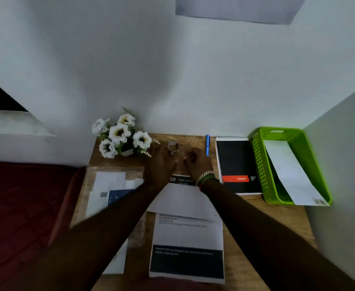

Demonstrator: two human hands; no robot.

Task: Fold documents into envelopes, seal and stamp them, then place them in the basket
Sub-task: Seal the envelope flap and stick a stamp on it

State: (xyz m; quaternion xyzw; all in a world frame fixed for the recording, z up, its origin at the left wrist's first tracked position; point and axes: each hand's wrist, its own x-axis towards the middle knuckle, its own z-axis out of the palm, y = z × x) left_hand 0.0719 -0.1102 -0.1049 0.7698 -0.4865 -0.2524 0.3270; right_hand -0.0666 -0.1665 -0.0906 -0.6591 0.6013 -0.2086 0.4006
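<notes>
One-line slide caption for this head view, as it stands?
Both hands, left and right, meet at the desk's far edge above a document; one envelope lies in the green basket.

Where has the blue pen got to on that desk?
In the head view the blue pen lies at the back of the desk by the wall, between the right hand and the black notebook.

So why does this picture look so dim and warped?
Head view: dim light, so the hands and arms read as dark, smeared shapes; the wide lens bends the walls and desk edges; text on the paper is too blurred to read.
</notes>
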